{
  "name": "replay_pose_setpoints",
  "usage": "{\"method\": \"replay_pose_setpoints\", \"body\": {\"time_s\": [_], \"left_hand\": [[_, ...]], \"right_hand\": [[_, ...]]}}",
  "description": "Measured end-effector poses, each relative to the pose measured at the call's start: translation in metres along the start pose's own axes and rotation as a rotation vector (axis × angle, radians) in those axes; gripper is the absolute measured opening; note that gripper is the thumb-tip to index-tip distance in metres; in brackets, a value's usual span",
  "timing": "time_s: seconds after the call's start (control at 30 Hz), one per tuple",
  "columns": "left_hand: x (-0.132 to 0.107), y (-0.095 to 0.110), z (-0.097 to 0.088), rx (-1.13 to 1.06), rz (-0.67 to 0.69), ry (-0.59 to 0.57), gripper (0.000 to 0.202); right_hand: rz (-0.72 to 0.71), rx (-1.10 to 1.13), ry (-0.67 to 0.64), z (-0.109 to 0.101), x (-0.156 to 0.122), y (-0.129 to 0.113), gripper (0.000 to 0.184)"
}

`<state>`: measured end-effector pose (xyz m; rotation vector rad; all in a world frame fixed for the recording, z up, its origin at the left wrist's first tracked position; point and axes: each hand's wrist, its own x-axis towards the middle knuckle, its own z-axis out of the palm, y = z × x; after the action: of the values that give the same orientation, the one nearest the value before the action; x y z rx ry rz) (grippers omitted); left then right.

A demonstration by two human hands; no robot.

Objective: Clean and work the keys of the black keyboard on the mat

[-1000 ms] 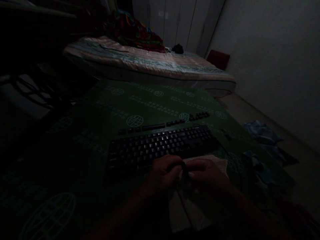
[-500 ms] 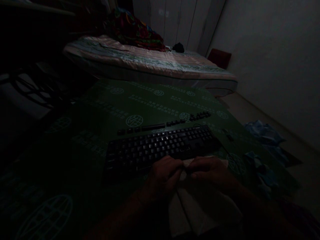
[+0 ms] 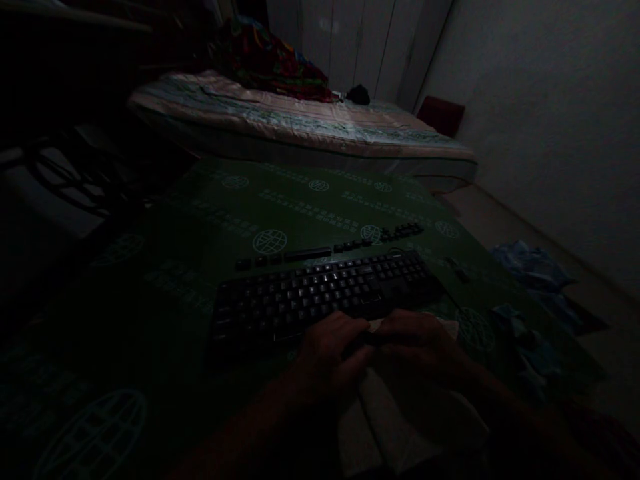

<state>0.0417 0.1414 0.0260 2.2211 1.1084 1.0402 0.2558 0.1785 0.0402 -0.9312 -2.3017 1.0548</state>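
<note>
The room is very dim. My left hand [image 3: 327, 357] and my right hand [image 3: 423, 347] meet just in front of a black keyboard [image 3: 320, 297], fingers curled together in a pinch on a small dark thing I cannot make out. Both hands hover over a pale cloth [image 3: 400, 427] spread below them. A row of loose black keycaps [image 3: 330, 248] lies on the green printed mat [image 3: 280, 207] just behind the keyboard.
A bed [image 3: 300, 127] with a striped sheet and a colourful bundle stands behind the mat. Blue cloth [image 3: 530, 270] lies on the floor at right. A dark object [image 3: 457, 270] sits right of the keyboard. The wall runs along the right.
Both hands have stayed in front of the keyboard, fingers shifting slightly as they work at the small thing. The thin dark piece seen between them a second ago now lies flatter.
</note>
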Motion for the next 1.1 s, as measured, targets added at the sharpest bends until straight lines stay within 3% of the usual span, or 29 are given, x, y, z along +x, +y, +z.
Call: {"method": "replay_pose_setpoints", "body": {"time_s": [0.13,0.33,0.63,1.1], "left_hand": [[0.000,-0.001,-0.001,-0.020,-0.012,-0.026,0.016],[-0.001,-0.002,0.001,-0.054,-0.049,-0.038,0.017],[0.000,0.000,-0.001,-0.048,-0.034,-0.053,0.018],[-0.001,-0.003,0.001,-0.032,-0.021,-0.042,0.018]], "right_hand": [[-0.080,-0.087,0.021,-0.004,0.004,0.000,0.019],[-0.265,-0.444,0.378,-0.016,0.030,0.023,0.022],[-0.199,-0.640,0.325,0.002,0.053,0.050,0.042],[-0.211,-0.593,0.436,0.002,0.048,0.046,0.034]]}}
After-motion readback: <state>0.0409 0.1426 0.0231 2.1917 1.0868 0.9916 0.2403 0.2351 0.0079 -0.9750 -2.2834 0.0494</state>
